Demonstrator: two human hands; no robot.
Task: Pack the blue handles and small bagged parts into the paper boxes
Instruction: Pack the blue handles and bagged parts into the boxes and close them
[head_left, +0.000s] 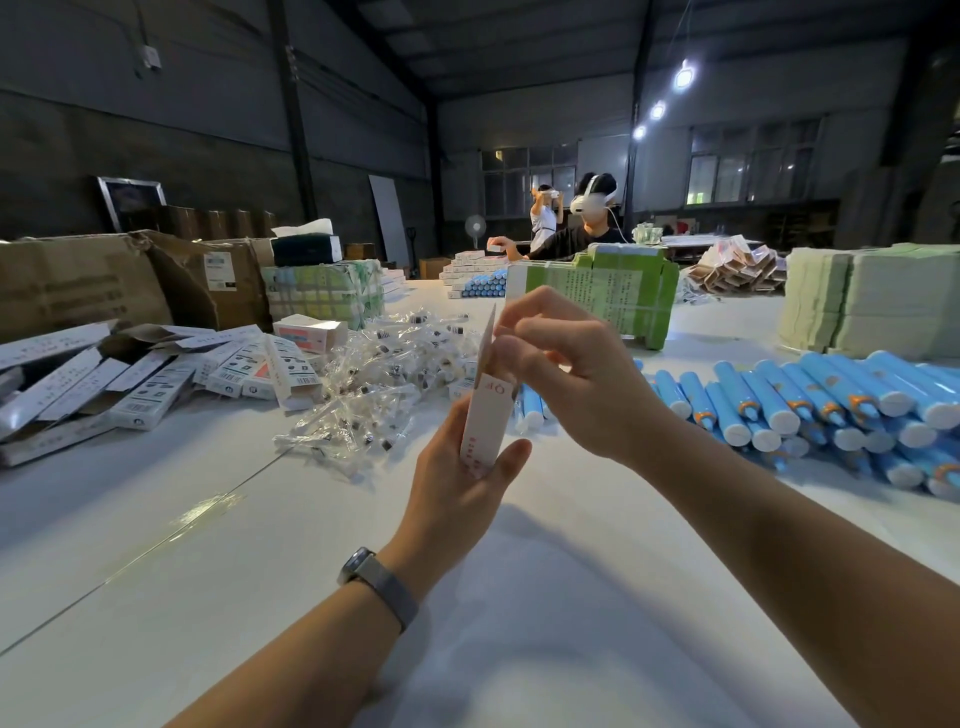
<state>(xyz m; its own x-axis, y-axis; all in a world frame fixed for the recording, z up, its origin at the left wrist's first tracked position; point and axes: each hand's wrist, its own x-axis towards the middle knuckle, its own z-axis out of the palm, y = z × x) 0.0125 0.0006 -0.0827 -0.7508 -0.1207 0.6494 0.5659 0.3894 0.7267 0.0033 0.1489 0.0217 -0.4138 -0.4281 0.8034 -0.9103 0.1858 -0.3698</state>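
From the head camera, the left hand (457, 467) holds a slim white paper box (485, 415) upright above the white table (260, 545), its fingers and thumb curled round the lower part of the carton, a watch (376, 579) on that wrist. The right hand (571, 379) is at the top of the same box, fingers bent over its open end and touching the raised flap (487, 338); whether it pinches the flap or only presses it cannot be told. To the right, a pile of blue handles (810, 410) with white end caps lies on the table, and a couple more show just behind the held box. Left of the box, a heap of small bagged parts (384, 374) in clear wrappers spreads across the table. Farther left lie many packed boxes (156, 384) in a loose pile, beside torn brown cartons (104, 280). Behind the hands stands a green bundle of flat cartons (613, 291), and pale stacks (872, 306) rise at the far right. At the far side a person (582, 234) wearing a white headset sits handling boxes
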